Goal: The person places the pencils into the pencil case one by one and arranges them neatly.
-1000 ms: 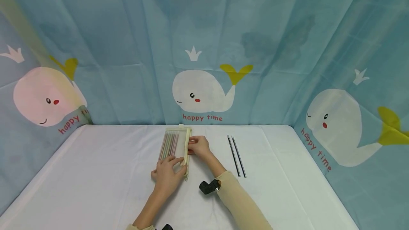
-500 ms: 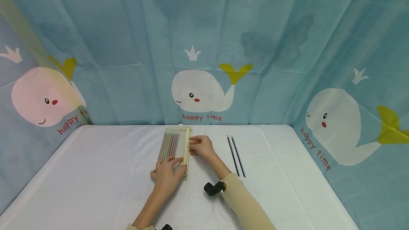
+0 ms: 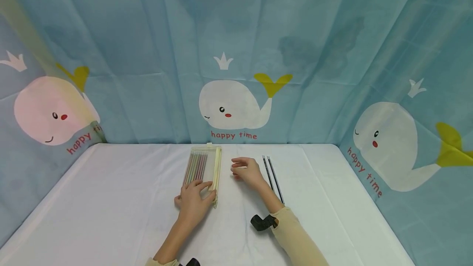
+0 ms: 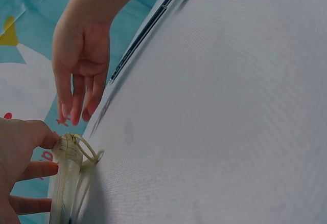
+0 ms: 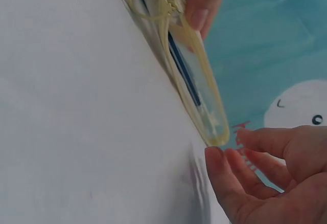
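Observation:
A see-through pencil case (image 3: 210, 163) with a cream zip lies on the white table, several coloured pencils (image 3: 196, 166) inside it. Its zip side (image 5: 224, 114) gapes in the right wrist view, with a dark blue pencil (image 5: 183, 70) showing within. My left hand (image 3: 194, 201) grips the case's near end, thumb beside the zip end with its ring (image 4: 86, 147). A short way right of the case, my right hand (image 3: 248, 171) hovers with fingers loosely bent and nothing held. Two dark pencils (image 3: 275, 177) lie side by side right of it, partly covered by the right forearm.
A blue curtain (image 3: 155, 106) printed with whales rises behind the white table (image 3: 111, 200) and along both sides. A black wrist camera (image 3: 263, 222) is strapped at the right sleeve.
My right hand has drawn away from the zip edge toward the right, and its forearm now overlaps the dark pencils. The left hand and the case stay put.

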`<action>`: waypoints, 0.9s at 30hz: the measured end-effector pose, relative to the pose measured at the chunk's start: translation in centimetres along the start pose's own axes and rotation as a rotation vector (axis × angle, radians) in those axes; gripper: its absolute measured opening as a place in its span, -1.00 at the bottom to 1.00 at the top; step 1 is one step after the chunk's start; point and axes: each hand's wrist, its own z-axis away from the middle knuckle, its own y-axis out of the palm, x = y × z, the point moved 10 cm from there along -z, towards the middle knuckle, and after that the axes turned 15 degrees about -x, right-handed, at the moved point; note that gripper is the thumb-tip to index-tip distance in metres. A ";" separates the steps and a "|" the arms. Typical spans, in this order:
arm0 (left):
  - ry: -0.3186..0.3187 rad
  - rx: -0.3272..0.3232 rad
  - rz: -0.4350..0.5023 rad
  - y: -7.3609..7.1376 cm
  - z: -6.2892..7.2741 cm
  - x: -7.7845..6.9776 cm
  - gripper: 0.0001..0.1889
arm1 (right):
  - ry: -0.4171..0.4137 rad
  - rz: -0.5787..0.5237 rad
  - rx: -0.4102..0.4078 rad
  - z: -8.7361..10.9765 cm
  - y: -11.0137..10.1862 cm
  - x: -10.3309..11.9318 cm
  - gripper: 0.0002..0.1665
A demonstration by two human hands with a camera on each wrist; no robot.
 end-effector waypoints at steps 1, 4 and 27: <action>0.000 0.000 0.002 0.0 0.0 0.0 -0.66 | -0.006 0.011 -0.005 0.0 -0.4 0.0 -0.57; 0.006 -0.007 0.011 -0.1 0.0 -0.2 -0.66 | -0.038 0.036 -0.030 0.0 -1.6 0.4 -0.57; -0.009 0.017 0.024 -0.2 0.0 -0.1 -0.66 | -0.181 0.178 -0.177 0.1 -7.9 1.6 -0.54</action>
